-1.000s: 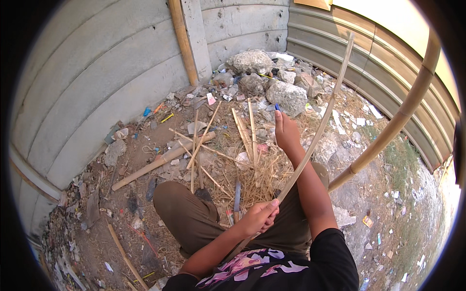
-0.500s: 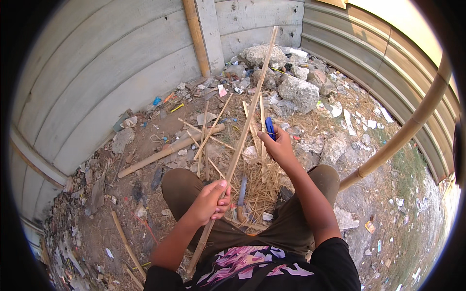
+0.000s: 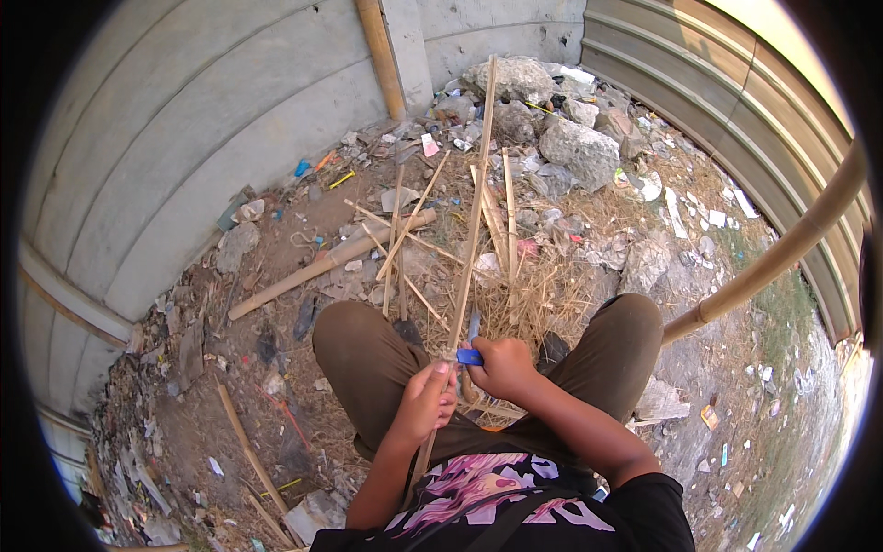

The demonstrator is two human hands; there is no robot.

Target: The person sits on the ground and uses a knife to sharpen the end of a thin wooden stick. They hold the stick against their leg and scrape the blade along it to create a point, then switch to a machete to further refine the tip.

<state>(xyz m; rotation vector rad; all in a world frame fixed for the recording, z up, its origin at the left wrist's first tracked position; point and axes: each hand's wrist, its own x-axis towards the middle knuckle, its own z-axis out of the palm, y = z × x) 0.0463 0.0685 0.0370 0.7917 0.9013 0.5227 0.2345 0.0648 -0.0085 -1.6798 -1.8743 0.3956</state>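
My left hand [image 3: 429, 401] is closed around a long bamboo strip [image 3: 475, 202], which slants up and away from my lap toward the rocks. My right hand [image 3: 502, 368] grips a blue utility knife [image 3: 470, 357], its front end against the strip just above my left fingers. How far its blade is out I cannot make out. Between my legs, partly hidden behind my right hand, lies a larger knife with a grey blade [image 3: 474, 326]. Thin straw-like shavings [image 3: 524, 304] are heaped around it.
Several split bamboo strips [image 3: 412, 218] and a thick bamboo piece [image 3: 331, 264] lie ahead to the left. Rocks [image 3: 579, 155] and litter cover the far ground. A bamboo pole [image 3: 773, 253] slants along the right. A concrete wall [image 3: 221, 138] and corrugated fence [image 3: 699, 74] enclose the corner.
My right hand has come down and left, bringing the blue utility knife onto the bamboo strip beside my left hand. The strip now stands steeper, and my left hand has shifted slightly right and down.
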